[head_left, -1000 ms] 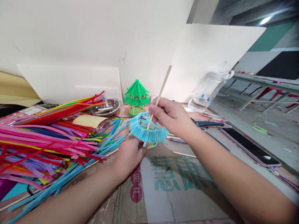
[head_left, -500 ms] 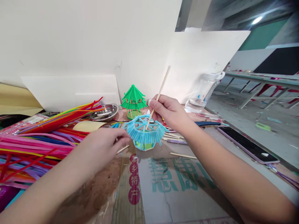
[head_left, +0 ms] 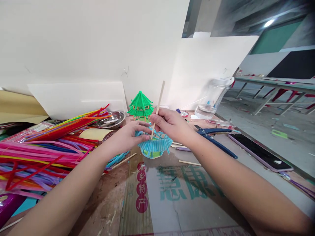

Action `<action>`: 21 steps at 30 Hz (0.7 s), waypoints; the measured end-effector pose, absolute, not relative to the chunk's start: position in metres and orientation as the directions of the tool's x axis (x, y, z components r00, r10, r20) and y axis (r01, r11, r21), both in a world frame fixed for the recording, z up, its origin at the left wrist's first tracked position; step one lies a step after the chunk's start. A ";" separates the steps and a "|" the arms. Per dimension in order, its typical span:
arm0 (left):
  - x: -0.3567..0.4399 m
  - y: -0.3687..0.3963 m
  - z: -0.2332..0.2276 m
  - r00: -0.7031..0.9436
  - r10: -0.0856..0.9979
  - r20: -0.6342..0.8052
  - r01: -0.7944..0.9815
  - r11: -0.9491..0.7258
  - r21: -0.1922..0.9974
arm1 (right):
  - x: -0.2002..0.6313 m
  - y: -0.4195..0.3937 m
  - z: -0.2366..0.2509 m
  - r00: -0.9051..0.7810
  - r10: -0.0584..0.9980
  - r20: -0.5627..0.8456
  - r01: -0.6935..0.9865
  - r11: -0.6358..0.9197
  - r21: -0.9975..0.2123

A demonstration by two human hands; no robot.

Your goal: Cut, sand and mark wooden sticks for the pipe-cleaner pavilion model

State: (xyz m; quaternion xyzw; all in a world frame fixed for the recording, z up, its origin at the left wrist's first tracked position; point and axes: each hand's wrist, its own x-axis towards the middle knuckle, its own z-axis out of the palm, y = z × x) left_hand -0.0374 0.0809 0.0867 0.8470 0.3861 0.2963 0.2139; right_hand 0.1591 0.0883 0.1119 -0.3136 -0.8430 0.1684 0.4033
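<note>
A small model pavilion with a light blue pipe-cleaner roof (head_left: 159, 144) and a pale green base stands on the cardboard. My right hand (head_left: 169, 123) pinches a thin wooden stick (head_left: 160, 95), which slants upward with its lower end at the top of the blue roof. At the roof's left side is my left hand (head_left: 130, 132), its thumb and fingers apart around the near edge of the frame. Its fingertips appear to touch the roof close to the stick. Both hands cover much of the roof's upper frame. Behind them rises a finished-looking green pavilion (head_left: 140, 104).
Colourful pipe cleaners (head_left: 44, 154) are heaped at left, near a metal bowl (head_left: 112, 119). To the right lie blue-handled pliers (head_left: 216, 141), a phone (head_left: 258, 150) and loose wooden sticks (head_left: 189, 162). A clear water jug (head_left: 213, 98) stands behind, against a white board (head_left: 98, 42).
My left hand has moved right and up to the blue roof. My right hand has shifted slightly left and down with the stick, which now stands more upright. The pliers show more fully.
</note>
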 end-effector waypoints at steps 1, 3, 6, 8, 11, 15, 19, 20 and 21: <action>-0.037 0.081 0.086 0.529 0.779 0.336 0.514 -0.610 0.603 | 0.159 0.088 0.112 -0.481 0.653 0.585 0.394 0.757 -0.521; -0.036 0.082 0.085 0.527 0.779 0.340 0.496 -0.607 0.621 | 0.159 0.088 0.112 -0.488 0.632 0.602 0.405 0.775 -0.485; -0.034 0.083 0.083 0.516 0.782 0.349 0.479 -0.601 0.640 | 0.159 0.086 0.113 -0.502 0.622 0.601 0.446 0.782 -0.436; -0.034 0.084 0.083 0.511 0.784 0.351 0.472 -0.598 0.648 | 0.158 0.084 0.114 -0.518 0.609 0.601 0.459 0.790 -0.406; -0.034 0.084 0.083 0.514 0.781 0.354 0.460 -0.600 0.655 | 0.158 0.082 0.115 -0.526 0.600 0.602 0.455 0.797 -0.397; -0.034 0.086 0.081 0.524 0.770 0.365 0.434 -0.610 0.663 | 0.158 0.081 0.116 -0.501 0.635 0.588 0.465 0.771 -0.436; -0.033 0.087 0.078 0.516 0.773 0.369 0.431 -0.607 0.668 | 0.157 0.080 0.116 -0.492 0.645 0.585 0.477 0.761 -0.439; -0.033 0.087 0.078 0.511 0.776 0.369 0.434 -0.604 0.668 | 0.157 0.080 0.116 -0.492 0.643 0.587 0.470 0.764 -0.442; -0.033 0.088 0.077 0.506 0.780 0.369 0.439 -0.601 0.668 | 0.157 0.080 0.116 -0.493 0.641 0.588 0.461 0.766 -0.449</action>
